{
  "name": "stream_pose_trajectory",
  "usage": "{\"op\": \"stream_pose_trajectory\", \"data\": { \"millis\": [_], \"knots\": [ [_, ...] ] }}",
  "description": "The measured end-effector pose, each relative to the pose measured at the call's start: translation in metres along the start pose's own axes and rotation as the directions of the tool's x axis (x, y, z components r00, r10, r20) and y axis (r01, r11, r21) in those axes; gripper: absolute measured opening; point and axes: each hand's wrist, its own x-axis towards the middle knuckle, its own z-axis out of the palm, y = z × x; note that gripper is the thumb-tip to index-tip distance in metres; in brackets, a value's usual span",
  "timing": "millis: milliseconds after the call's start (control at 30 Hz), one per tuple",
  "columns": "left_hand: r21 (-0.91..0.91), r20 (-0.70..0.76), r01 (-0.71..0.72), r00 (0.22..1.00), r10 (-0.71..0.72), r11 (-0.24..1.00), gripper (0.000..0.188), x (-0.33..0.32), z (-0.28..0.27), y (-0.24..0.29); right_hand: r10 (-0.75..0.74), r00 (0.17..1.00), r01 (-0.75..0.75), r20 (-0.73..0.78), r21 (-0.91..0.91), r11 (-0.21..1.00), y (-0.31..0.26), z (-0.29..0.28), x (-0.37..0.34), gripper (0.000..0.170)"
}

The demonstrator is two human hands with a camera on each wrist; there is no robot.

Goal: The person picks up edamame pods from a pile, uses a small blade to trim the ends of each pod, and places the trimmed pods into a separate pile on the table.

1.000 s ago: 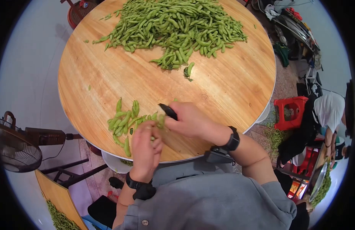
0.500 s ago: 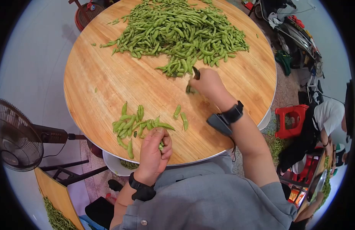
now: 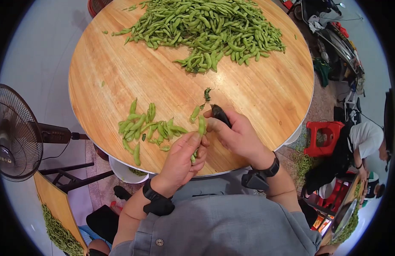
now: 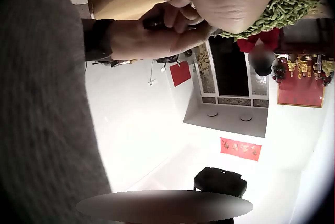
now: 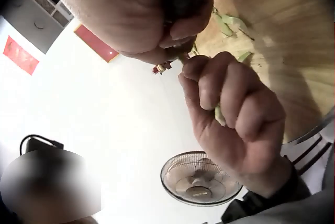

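Pod (image 3: 201, 126) now between both hands, above the near edge of the counter (image 3: 112, 81). Half a second ago, right hand (image 3: 236, 133) stretched out by the pile (image 3: 210, 30); now back beside the left hand (image 3: 182, 158), with a leaf scrap (image 3: 207, 94) lying short of the pile. Fingers of the left curled, thumb and forefinger pinching the pod, more green tucked in the palm. Fingers of the right curled round a black tool (image 3: 221, 115), close to the pod; contact impossible to tell. Loose pods (image 3: 138, 123) scattered to the left. Probably a freshly fetched pod, its handling only starting.
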Motion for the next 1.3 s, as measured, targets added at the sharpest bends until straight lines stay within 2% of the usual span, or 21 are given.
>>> {"op": "stream_pose_trajectory", "data": {
  "millis": [33, 100, 133, 200, 267, 367, 467, 567, 633, 667, 733, 767, 833, 867, 900, 933, 967, 1033, 1167, 1233, 1300],
  "knots": [
    [0.018, -0.002, -0.046, 0.999, 0.046, 0.999, 0.024, 0.000, -0.001, -0.001, 0.002, 1.000, -0.002, 0.000, 0.005, 1.000, 0.003, -0.001, -0.003, 0.022],
    [0.026, -0.019, -0.059, 0.998, 0.060, 0.998, 0.023, 0.000, -0.002, -0.001, 0.038, 0.988, -0.033, 0.152, -0.031, 0.999, 0.008, -0.005, -0.011, 0.030],
    [0.032, -0.031, -0.076, 0.997, 0.077, 0.997, 0.022, -0.001, -0.002, -0.001, 0.037, 0.988, -0.033, 0.153, -0.029, 0.999, 0.010, -0.005, -0.014, 0.030],
    [0.066, -0.052, -0.072, 0.996, 0.076, 0.995, 0.021, -0.001, -0.003, -0.001, -0.003, 0.960, -0.009, 0.280, 0.043, 0.999, 0.013, -0.002, -0.021, 0.035],
    [0.098, -0.069, -0.067, 0.995, 0.074, 0.993, 0.021, -0.001, -0.003, -0.001, 0.023, 0.957, -0.041, 0.289, 0.055, 0.998, 0.014, -0.001, -0.023, 0.035],
    [0.123, -0.099, -0.061, 0.992, 0.074, 0.991, 0.020, -0.001, -0.002, -0.001, -0.009, 0.952, -0.001, 0.306, 0.034, 0.999, 0.015, -0.003, -0.024, 0.036],
    [0.125, -0.115, -0.053, 0.991, 0.067, 0.991, 0.020, -0.001, -0.003, -0.001, 0.028, 0.942, -0.058, 0.334, 0.081, 0.995, 0.009, -0.003, -0.025, 0.036],
    [0.162, -0.064, -0.066, 0.995, 0.077, 0.985, 0.019, -0.003, -0.008, -0.002, 0.116, 0.939, -0.159, 0.323, 0.111, 0.981, 0.009, 0.000, -0.024, 0.037],
    [0.507, -0.111, -0.094, 0.979, 0.173, 0.857, 0.018, -0.004, -0.007, -0.002, 0.155, 0.935, -0.195, 0.319, 0.097, 0.976, 0.011, 0.002, -0.024, 0.037],
    [0.509, -0.112, -0.090, 0.979, 0.170, 0.856, 0.018, -0.004, -0.008, -0.003, 0.155, 0.935, -0.196, 0.318, 0.101, 0.975, 0.009, 0.003, -0.024, 0.037],
    [0.727, 0.031, -0.253, 0.941, 0.338, 0.638, 0.018, 0.000, -0.009, -0.006, 0.254, 0.921, -0.298, 0.294, 0.117, 0.947, -0.001, 0.004, -0.026, 0.037],
    [0.727, 0.032, -0.251, 0.942, 0.334, 0.639, 0.018, 0.001, -0.008, -0.007, 0.256, 0.922, -0.300, 0.291, 0.118, 0.947, -0.004, 0.004, -0.027, 0.037],
    [0.652, 0.053, -0.257, 0.954, 0.296, 0.713, 0.021, 0.002, -0.006, -0.007, 0.348, 0.873, -0.459, 0.342, 0.335, 0.823, -0.010, 0.006, -0.028, 0.037],
    [0.652, 0.057, -0.258, 0.954, 0.293, 0.713, 0.021, 0.000, -0.006, -0.003, 0.347, 0.875, -0.457, 0.338, 0.336, 0.824, -0.012, 0.005, -0.029, 0.037],
    [0.389, 0.045, -0.106, 0.994, 0.096, 0.915, 0.022, -0.004, -0.007, 0.003, 0.339, 0.841, -0.521, 0.421, 0.464, 0.716, -0.013, 0.002, -0.030, 0.036],
    [0.090, 0.093, 0.091, 0.991, -0.099, 0.992, 0.022, -0.006, -0.008, 0.007, 0.313, 0.806, -0.580, 0.503, 0.567, 0.584, -0.014, 0.001, -0.030, 0.035],
    [0.091, 0.094, 0.092, 0.990, -0.101, 0.992, 0.022, -0.007, -0.010, 0.007, 0.312, 0.807, -0.579, 0.501, 0.569, 0.584, -0.011, 0.001, -0.032, 0.035],
    [-0.130, 0.304, 0.139, 0.948, -0.094, 0.982, 0.027, -0.008, -0.016, 0.002, 0.231, 0.775, -0.628, 0.587, 0.678, 0.383, -0.001, 0.002, -0.035, 0.032],
    [-0.260, 0.337, 0.249, 0.929, -0.155, 0.933, 0.030, -0.005, -0.023, -0.004, 0.294, 0.779, -0.624, 0.554, 0.630, 0.462, 0.000, -0.004, -0.034, 0.027],
    [-0.258, 0.236, 0.197, 0.962, -0.136, 0.946, 0.030, -0.004, -0.022, -0.005, 0.353, 0.858, -0.505, 0.373, 0.492, 0.709, -0.002, -0.003, -0.031, 0.019],
    [-0.197, 0.211, 0.178, 0.968, -0.136, 0.964, 0.030, -0.006, -0.018, -0.006, 0.342, 0.886, -0.456, 0.313, 0.460, 0.762, -0.001, -0.001, -0.026, 0.014]
  ]
}}
